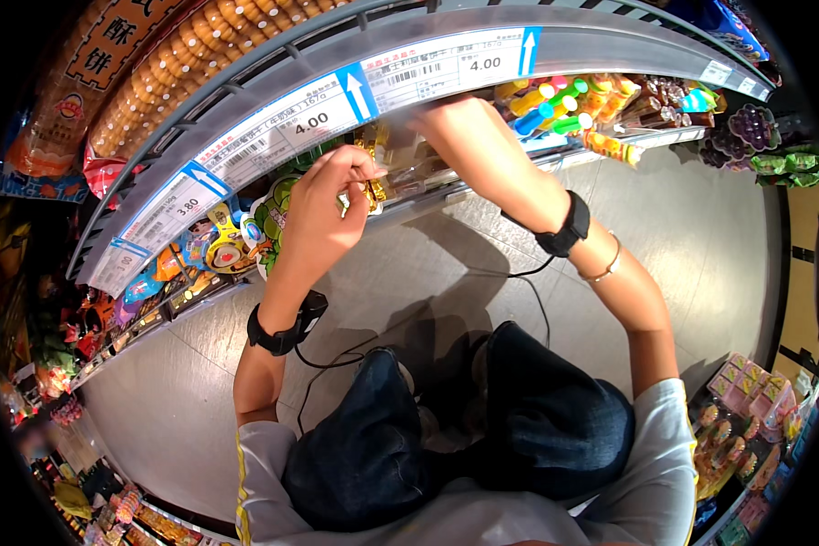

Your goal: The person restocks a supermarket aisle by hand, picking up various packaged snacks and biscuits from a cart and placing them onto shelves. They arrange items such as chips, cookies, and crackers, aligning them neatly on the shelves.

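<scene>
In the head view, my left hand [331,198] is below the upper shelf's front edge, its thumb and forefinger pinching a small gold foil-wrapped packet [378,194]. A green card with leaf prints [273,215] shows just beside that hand. My right hand [461,126] reaches in under the same shelf edge; its fingers are blurred and partly hidden, so what they touch does not show. Under my hands, a clear plastic container [409,170] stands on the lower shelf. Right of it are bright tubes with coloured caps [546,109].
The upper shelf's curved label strip [443,65] overhangs my hands and bears printed price tags. Behind its wire rail [290,51] lie packs of round biscuits [191,48]. Cables hang from the black straps on both wrists [273,334]. My knees [553,416] are bent above the tiled floor [177,382].
</scene>
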Tool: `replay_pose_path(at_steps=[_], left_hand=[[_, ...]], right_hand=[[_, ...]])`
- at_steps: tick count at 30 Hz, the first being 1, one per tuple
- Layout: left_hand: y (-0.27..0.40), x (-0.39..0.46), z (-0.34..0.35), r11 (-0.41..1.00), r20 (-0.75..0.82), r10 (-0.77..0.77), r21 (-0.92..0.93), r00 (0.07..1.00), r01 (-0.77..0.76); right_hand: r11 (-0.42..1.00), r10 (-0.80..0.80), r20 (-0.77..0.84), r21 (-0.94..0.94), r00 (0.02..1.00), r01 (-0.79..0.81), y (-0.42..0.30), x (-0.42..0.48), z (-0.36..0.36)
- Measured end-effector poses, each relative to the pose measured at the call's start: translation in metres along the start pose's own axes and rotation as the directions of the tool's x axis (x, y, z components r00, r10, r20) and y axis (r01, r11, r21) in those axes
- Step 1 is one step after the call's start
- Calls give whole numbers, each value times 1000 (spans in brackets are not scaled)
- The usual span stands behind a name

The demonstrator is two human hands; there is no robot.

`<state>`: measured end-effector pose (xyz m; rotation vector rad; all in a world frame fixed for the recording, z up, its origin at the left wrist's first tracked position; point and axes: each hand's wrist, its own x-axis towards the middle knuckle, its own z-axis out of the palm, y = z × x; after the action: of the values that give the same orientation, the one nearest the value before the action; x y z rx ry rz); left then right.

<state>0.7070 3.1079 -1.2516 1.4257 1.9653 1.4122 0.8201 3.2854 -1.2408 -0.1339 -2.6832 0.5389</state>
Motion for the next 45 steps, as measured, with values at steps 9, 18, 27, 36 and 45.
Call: replay_pose_path(at_steps=[9,18,27,36,45], left_hand=[[-8,-22,6,977,79,151,140,985,-161],[-1,13,15,887,-159,240,437,958,-150],[-16,27,12,903,-7,-107,419,994,100],[-8,43,26,874,7,84,479,996,-77],[-89,88,15,985,417,101,88,903,-151]], right_hand=[[996,-78,-45,-48,996,76,-14,-5,13],[983,-165,-34,-85,986,161,-12,15,18],[999,5,-76,-35,997,-8,37,-5,-22],[955,-92,-115,-293,989,55,34,1,-1],[946,-179,-114,-294,977,139,28,8,7]])
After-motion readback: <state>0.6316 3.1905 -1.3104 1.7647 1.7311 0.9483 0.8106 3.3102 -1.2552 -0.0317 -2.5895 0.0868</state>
